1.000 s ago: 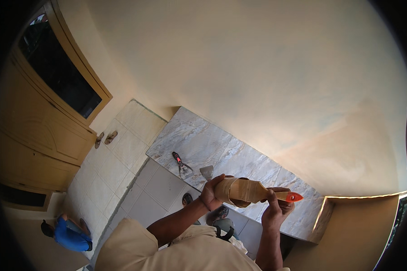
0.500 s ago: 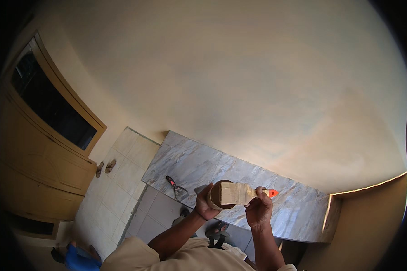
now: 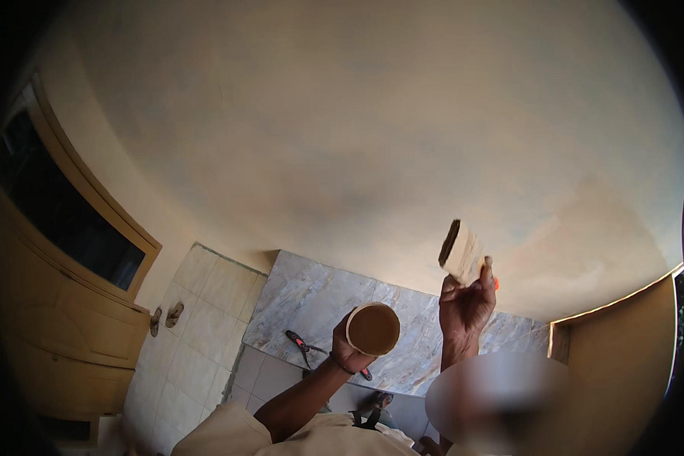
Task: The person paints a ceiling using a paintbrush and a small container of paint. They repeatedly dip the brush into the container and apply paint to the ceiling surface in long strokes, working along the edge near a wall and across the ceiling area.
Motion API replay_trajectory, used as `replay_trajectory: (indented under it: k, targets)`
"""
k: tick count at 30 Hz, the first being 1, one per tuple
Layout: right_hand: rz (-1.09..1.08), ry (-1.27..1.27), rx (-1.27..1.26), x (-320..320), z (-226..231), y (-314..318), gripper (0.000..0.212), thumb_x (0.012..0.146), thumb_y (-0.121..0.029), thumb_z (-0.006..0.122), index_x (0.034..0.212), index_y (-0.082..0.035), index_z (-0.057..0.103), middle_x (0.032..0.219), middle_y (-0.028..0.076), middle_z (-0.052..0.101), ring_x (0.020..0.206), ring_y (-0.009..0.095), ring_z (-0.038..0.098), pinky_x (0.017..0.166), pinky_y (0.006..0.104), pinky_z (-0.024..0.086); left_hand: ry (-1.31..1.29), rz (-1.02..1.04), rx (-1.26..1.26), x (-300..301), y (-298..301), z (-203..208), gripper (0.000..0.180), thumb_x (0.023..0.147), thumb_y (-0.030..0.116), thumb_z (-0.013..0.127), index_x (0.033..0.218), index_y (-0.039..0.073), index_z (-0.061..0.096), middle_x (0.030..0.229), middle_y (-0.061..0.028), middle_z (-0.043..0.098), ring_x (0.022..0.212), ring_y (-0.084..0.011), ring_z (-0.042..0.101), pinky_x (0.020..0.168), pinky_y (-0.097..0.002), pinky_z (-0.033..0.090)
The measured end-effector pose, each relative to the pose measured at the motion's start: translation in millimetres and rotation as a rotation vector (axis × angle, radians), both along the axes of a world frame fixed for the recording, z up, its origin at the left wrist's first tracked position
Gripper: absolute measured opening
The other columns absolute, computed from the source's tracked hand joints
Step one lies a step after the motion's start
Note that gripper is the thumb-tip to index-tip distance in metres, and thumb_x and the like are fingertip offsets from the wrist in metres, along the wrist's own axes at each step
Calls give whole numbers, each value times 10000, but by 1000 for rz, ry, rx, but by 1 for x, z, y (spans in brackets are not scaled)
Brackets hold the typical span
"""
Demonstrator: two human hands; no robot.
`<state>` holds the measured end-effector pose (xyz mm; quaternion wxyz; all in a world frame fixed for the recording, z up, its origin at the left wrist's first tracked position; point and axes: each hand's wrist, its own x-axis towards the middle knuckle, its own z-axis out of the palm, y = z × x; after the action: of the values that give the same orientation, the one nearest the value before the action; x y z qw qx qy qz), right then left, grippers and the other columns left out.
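Observation:
In my left hand (image 3: 345, 346) is a round tub (image 3: 373, 353), its mouth facing up, with brown paint (image 3: 373, 328) inside. The fingers curl round the tub's left side. My right hand (image 3: 466, 305) grips a wide flat paintbrush (image 3: 464, 254) with pale bristles, raised up and to the right of the tub. The bristle tips look dark, and the orange handle end shows beside the fingers. Behind the brush rises a beige wall (image 3: 319, 137); I cannot tell whether the bristles touch it. A blurred whitish oval shape (image 3: 532, 380) covers part of my right forearm.
Below the wall runs a grey marbled counter (image 3: 296, 285). On it lies a red and black handled tool (image 3: 296, 339), partly behind my left arm. A wooden door (image 3: 68, 304) stands at left, with sandals (image 3: 175, 314) on the tiles. A brown panel (image 3: 623, 342) is at right.
My right hand has lifted the paintbrush off the tub, up and right toward the wall, uncovering the paint. The tub stays in my left hand. A blurred whitish shape has appeared at lower right.

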<state>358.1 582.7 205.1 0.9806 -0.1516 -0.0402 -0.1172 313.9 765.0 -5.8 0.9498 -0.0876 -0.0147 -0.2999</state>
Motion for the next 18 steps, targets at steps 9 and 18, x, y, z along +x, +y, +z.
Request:
replay_trajectory:
  k: [9, 18]
  targets:
    - [-804, -417, -941, 179, 89, 122, 129, 941, -57, 771, 1034, -37, 685, 1095, 112, 729, 1049, 196, 692, 912, 362, 573, 191, 141, 237, -47, 155, -19, 729, 940, 579, 622, 1401, 19, 543, 1353, -214, 594, 1277, -430, 576, 989, -586, 521]
    - [-954, -291, -923, 200, 86, 77, 120, 938, -15, 758, 1029, -12, 680, 1131, 132, 722, 1077, 203, 687, 985, 367, 564, 170, 222, 315, -73, 204, -18, 643, 953, 532, 656, 1389, 69, 565, 1350, -155, 589, 1281, -384, 590, 997, -543, 539]
